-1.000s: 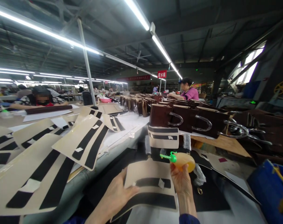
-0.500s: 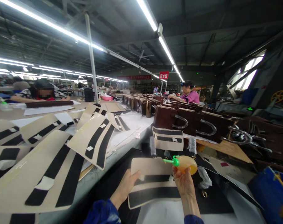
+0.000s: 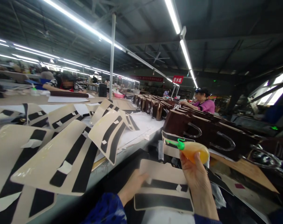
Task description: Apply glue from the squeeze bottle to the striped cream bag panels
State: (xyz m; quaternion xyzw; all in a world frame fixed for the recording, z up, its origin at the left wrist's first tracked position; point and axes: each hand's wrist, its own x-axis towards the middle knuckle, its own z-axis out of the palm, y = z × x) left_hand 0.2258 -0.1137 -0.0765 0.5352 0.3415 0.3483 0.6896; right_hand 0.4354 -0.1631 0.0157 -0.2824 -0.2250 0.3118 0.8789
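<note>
My left hand (image 3: 134, 186) pinches the left edge of a beige panel (image 3: 163, 170) crossed by two black strips, with small white tabs on it. In my right hand (image 3: 196, 174) is a squeeze bottle (image 3: 194, 151) of yellow-orange liquid with a green nozzle pointing left. The bottle is held above the panel's upper right corner, apart from it. My right wrist covers part of the panel's right edge. Behind the bottle stands another beige panel (image 3: 170, 149) with black strips, partly hidden.
Similar panels (image 3: 59, 155) lie overlapping on the table at left, some overhanging its edge. Rows of dark brown bags (image 3: 178, 123) with wrapped handles stand at right. A metal post (image 3: 112, 56) rises from the table. Co-workers sit at far left and stand behind the bags.
The view has turned left, so the scene sits further right. My right hand has lifted the bottle higher above the panel. My left hand keeps its hold on the panel's edge.
</note>
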